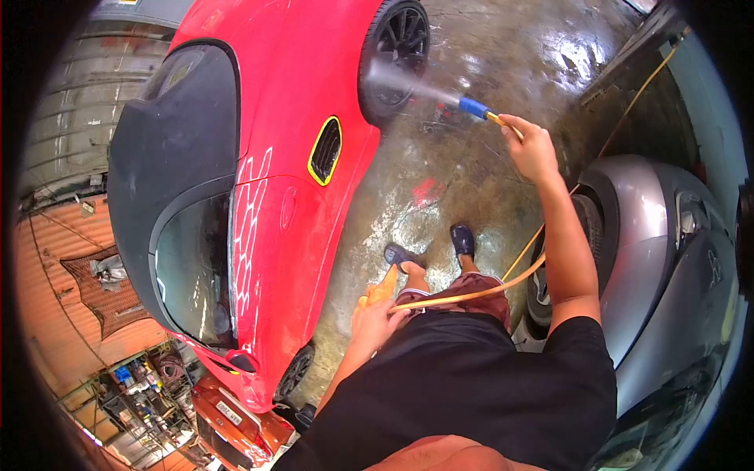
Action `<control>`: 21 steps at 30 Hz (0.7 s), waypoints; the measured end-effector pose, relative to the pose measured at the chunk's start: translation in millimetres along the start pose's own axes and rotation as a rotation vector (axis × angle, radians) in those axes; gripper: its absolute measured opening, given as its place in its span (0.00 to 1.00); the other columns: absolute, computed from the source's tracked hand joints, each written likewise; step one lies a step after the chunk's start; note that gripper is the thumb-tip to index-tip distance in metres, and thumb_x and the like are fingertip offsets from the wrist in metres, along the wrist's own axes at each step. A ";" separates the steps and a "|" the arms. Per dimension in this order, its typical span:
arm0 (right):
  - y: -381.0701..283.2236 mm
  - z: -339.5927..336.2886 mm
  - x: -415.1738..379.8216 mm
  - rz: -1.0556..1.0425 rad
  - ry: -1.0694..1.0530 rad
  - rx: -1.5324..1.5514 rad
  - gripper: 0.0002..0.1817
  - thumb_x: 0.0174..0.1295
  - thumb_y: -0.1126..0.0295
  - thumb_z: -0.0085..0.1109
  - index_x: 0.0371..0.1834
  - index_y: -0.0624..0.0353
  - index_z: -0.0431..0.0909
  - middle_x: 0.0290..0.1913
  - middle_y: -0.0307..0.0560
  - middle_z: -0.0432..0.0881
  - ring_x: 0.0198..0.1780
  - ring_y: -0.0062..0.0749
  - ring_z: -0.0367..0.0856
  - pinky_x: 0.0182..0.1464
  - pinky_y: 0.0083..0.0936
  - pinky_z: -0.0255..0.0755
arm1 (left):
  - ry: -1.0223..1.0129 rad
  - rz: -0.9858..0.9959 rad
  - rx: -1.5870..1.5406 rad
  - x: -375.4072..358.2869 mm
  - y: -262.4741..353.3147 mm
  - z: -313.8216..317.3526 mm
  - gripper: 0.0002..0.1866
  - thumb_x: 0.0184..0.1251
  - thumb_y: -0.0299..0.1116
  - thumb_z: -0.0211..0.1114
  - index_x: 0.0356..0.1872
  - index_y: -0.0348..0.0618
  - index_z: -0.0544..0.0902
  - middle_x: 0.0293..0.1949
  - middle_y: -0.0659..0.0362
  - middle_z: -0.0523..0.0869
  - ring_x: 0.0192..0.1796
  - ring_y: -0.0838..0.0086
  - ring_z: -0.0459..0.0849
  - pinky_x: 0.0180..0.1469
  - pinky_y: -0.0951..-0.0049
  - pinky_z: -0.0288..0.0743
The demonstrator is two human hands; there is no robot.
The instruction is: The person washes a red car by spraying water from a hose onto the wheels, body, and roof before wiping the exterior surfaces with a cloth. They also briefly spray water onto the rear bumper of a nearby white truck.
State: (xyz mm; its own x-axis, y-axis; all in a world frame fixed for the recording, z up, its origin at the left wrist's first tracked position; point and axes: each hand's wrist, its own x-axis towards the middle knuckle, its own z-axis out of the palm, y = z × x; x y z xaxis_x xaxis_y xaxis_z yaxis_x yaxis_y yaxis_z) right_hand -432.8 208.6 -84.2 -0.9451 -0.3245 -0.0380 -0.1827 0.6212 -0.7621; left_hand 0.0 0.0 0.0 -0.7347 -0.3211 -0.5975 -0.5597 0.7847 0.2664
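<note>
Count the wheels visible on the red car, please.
2: the upper wheel, facing the spray; the lower wheel, near the side mirror. Others may be hidden.

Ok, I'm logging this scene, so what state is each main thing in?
Blue nozzle: on, spraying
Black-spoked wheel: under the spray
Yellow hose: bent, held
Right hand: closed on the hose
Left hand: closed on the hose
Red car's door: shut
Floor: wet
Silver vehicle: upright
</note>
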 end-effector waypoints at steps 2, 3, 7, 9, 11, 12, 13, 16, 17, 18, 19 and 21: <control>-2.0 -7.1 -1.5 -0.001 -0.039 -0.011 0.16 0.74 0.61 0.67 0.61 0.49 0.90 0.43 0.62 0.91 0.46 0.48 0.95 0.49 0.42 0.83 | -0.024 -0.015 -0.005 -2.5 -7.8 -17.7 0.23 0.73 0.60 0.69 0.39 0.48 0.90 0.36 0.53 0.93 0.42 0.53 0.91 0.45 0.51 0.81; 15.8 -46.6 4.7 0.035 0.038 0.000 0.16 0.74 0.61 0.66 0.61 0.49 0.90 0.44 0.62 0.91 0.46 0.49 0.94 0.49 0.41 0.83 | 0.020 0.048 -0.025 13.5 17.8 7.3 0.23 0.72 0.60 0.69 0.39 0.48 0.90 0.35 0.53 0.93 0.42 0.53 0.91 0.44 0.51 0.81; 13.0 -59.7 5.8 0.082 0.076 0.088 0.16 0.75 0.61 0.66 0.61 0.50 0.90 0.43 0.60 0.92 0.45 0.47 0.94 0.48 0.37 0.82 | 0.067 0.080 -0.030 8.4 16.0 -1.9 0.24 0.72 0.60 0.69 0.39 0.48 0.90 0.34 0.53 0.92 0.41 0.52 0.91 0.44 0.51 0.81; 16.5 -60.9 2.8 0.029 0.121 0.018 0.16 0.75 0.62 0.66 0.61 0.51 0.89 0.42 0.59 0.92 0.44 0.45 0.94 0.46 0.36 0.82 | 0.046 0.070 -0.009 7.1 19.5 -8.4 0.23 0.71 0.60 0.70 0.39 0.48 0.90 0.34 0.52 0.92 0.41 0.52 0.91 0.43 0.51 0.82; 14.4 -67.7 1.2 -0.020 0.029 0.151 0.15 0.74 0.62 0.66 0.60 0.51 0.90 0.42 0.59 0.92 0.44 0.49 0.94 0.46 0.38 0.82 | 0.042 0.050 0.040 8.1 28.7 -5.2 0.23 0.71 0.60 0.71 0.39 0.48 0.90 0.34 0.52 0.92 0.41 0.53 0.92 0.43 0.51 0.82; 8.0 -72.5 3.6 -0.024 0.025 0.144 0.14 0.74 0.63 0.66 0.59 0.51 0.90 0.42 0.59 0.92 0.44 0.50 0.93 0.47 0.38 0.82 | 0.050 0.059 0.002 9.6 29.9 -2.6 0.23 0.71 0.60 0.71 0.39 0.49 0.90 0.34 0.52 0.92 0.41 0.53 0.92 0.43 0.51 0.82; -1.7 -78.5 5.7 -0.028 0.022 0.138 0.14 0.74 0.63 0.66 0.59 0.51 0.90 0.43 0.59 0.92 0.45 0.52 0.93 0.47 0.38 0.82 | 0.060 0.073 -0.031 12.1 28.4 0.0 0.22 0.71 0.60 0.71 0.39 0.49 0.90 0.34 0.52 0.92 0.41 0.52 0.92 0.42 0.50 0.82; -36.1 -89.7 10.9 0.089 0.065 0.068 0.13 0.74 0.64 0.65 0.58 0.49 0.90 0.44 0.59 0.91 0.47 0.56 0.92 0.49 0.41 0.82 | 0.100 0.083 -0.036 16.8 30.5 -1.5 0.21 0.70 0.58 0.72 0.39 0.49 0.91 0.35 0.52 0.92 0.42 0.51 0.92 0.43 0.48 0.82; -30.5 -86.2 18.0 -0.010 0.038 0.066 0.13 0.74 0.64 0.65 0.58 0.48 0.90 0.43 0.59 0.91 0.46 0.56 0.92 0.48 0.41 0.82 | 0.135 0.080 -0.013 17.7 33.0 -3.0 0.21 0.70 0.57 0.73 0.38 0.49 0.91 0.36 0.52 0.92 0.43 0.50 0.92 0.43 0.48 0.82; -18.5 -79.2 29.4 -0.114 0.015 0.063 0.14 0.74 0.64 0.65 0.59 0.47 0.90 0.43 0.59 0.91 0.45 0.56 0.91 0.48 0.42 0.82 | 0.088 0.069 -0.087 20.9 32.9 -6.1 0.20 0.70 0.56 0.73 0.38 0.49 0.91 0.36 0.51 0.92 0.43 0.49 0.91 0.44 0.48 0.83; -32.1 -81.1 39.9 -0.220 -0.001 0.060 0.14 0.73 0.64 0.65 0.59 0.46 0.90 0.42 0.59 0.91 0.44 0.56 0.91 0.47 0.42 0.81 | 0.044 0.062 -0.156 25.9 33.0 -13.5 0.20 0.70 0.56 0.73 0.38 0.49 0.91 0.37 0.50 0.92 0.44 0.49 0.91 0.44 0.47 0.83; -50.6 -82.8 56.5 -0.050 0.031 -0.021 0.15 0.73 0.62 0.65 0.60 0.46 0.89 0.40 0.59 0.91 0.43 0.56 0.91 0.47 0.44 0.81 | 0.043 0.050 -0.113 36.0 33.7 -13.3 0.20 0.71 0.56 0.72 0.40 0.49 0.92 0.40 0.51 0.93 0.45 0.48 0.91 0.47 0.47 0.83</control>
State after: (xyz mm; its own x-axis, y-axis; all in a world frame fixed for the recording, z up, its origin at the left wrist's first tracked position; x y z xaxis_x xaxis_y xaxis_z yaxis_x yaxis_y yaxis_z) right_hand -499.4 217.9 5.6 -0.9426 -0.3334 0.0205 -0.2355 0.6197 -0.7486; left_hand -50.4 7.8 -2.5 -0.7772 -0.3077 -0.5489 -0.5599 0.7362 0.3801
